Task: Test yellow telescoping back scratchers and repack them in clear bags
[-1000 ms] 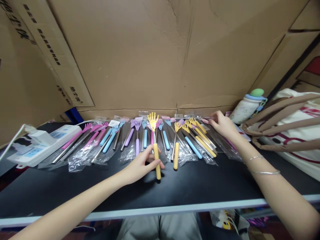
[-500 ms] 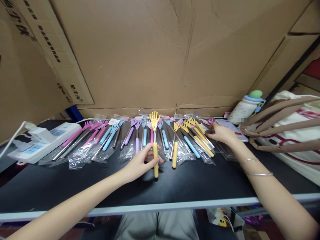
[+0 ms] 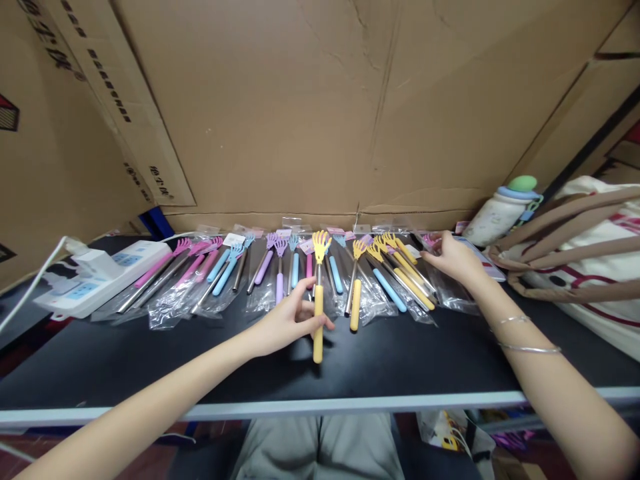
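My left hand [image 3: 295, 319] is closed around the handle of a yellow back scratcher [image 3: 319, 320], holding it upright above the table with its clawed head [image 3: 321, 245] pointing away from me. At the right end of the row, my right hand [image 3: 450, 257] pinches at a clear plastic bag [image 3: 453, 297]; its fingertips partly cover a pink claw head [image 3: 429, 241]. Nearest the held scratcher lies another yellow back scratcher [image 3: 355, 303]. Several bagged yellow back scratchers [image 3: 413, 287] sit just left of my right hand. Farther left are purple [image 3: 279, 287], blue [image 3: 225, 275] and pink back scratchers [image 3: 150, 273].
A white power strip [image 3: 107, 280] with plugs stands at the left. On the right are a phone [image 3: 493, 268], a white bottle [image 3: 500, 217] and a canvas bag [image 3: 590, 267] with brown handles. Cardboard [image 3: 300, 120] walls the back of the black table [image 3: 225, 373].
The view has shifted slightly. My left hand still holds the yellow back scratcher, and my right hand stays at the bag with its fingers a little farther apart.
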### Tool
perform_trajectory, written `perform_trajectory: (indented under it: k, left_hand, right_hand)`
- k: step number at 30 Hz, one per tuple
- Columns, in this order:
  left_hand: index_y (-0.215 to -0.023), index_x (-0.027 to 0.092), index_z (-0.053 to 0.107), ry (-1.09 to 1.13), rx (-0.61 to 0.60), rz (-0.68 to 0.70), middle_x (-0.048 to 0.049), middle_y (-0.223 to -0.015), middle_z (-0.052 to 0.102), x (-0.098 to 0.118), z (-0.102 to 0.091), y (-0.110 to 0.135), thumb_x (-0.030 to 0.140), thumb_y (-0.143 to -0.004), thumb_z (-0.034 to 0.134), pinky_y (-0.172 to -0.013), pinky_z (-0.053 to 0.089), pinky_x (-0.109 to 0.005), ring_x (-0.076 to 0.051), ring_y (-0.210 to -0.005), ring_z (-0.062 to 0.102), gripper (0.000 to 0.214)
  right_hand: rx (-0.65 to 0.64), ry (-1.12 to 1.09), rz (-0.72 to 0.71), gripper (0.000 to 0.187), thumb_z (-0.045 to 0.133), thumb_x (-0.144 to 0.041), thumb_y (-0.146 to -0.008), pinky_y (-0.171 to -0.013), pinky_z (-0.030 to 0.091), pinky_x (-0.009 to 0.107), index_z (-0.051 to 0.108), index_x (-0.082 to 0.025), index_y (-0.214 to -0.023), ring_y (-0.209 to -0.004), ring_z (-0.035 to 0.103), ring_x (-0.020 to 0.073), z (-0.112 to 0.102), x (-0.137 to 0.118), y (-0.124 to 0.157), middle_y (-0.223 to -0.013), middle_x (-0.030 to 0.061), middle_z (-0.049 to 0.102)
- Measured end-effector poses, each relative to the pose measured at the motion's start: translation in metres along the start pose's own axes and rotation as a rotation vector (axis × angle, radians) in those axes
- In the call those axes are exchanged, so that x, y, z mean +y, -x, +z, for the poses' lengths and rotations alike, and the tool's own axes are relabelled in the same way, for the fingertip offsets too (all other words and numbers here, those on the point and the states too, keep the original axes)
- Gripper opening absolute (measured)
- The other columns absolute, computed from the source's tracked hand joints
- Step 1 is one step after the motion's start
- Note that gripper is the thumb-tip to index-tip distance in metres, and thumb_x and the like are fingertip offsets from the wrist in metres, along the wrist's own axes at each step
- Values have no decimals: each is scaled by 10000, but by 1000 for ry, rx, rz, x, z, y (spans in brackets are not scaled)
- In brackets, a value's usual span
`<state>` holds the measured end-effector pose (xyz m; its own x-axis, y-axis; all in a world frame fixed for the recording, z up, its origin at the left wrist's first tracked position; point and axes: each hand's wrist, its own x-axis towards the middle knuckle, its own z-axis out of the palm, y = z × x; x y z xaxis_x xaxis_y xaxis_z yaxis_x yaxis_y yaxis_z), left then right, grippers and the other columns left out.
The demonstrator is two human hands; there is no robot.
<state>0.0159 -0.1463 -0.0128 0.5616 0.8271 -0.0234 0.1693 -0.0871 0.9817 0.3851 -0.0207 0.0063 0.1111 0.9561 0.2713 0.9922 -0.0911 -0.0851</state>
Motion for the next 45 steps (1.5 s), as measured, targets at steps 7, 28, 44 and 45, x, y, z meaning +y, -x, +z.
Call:
perform_trajectory:
  k: [7, 28, 44, 45]
  left_hand:
    - [-1385, 223, 199, -30, -58, 55, -78, -920, 656, 5, -2, 6, 286, -903, 488, -780, 482, -318, -168, -862, 634, 566]
    - [-1057, 204, 372, -4, -83, 265, -30, -843, 622, 22, 26, -26, 348, -904, 494, -802, 479, -293, -155, -844, 628, 243]
    - [-1349, 255, 444, -958, -190, 501, -94, -1493, 290, 8, 5, -72, 437, -892, 485, -1126, 156, -492, -293, -1398, 197, 493]
    - [-1353, 255, 440, -955, -198, 487, -100, -1497, 278, 4, 5, -74, 449, -883, 497, -1123, 167, -493, -300, -1399, 187, 511]
  right_hand:
    - [-2, -8, -36, 442, 533, -415, -810, -660, 386, 323, 440, -101, -1107, -872, 607, 283, -1, -1, 1, -979, 192, 642]
    - [-455, -1129, -490, 349, 457, -525, -863, -722, 448, 279, 543, -195, -793, -773, 551, 159, -24, -146, 98, -790, 5, 561]
    - [-181, -1006, -184, 317, 366, -397, -856, -957, 404, 383, 411, -232, -590, -1023, 594, 233, -3, -40, 32, -868, 48, 697]
    - [-173, -948, -171, 311, 350, -402, -857, -925, 424, 381, 413, -231, -605, -1000, 598, 234, 1, -36, 32, -873, 48, 690]
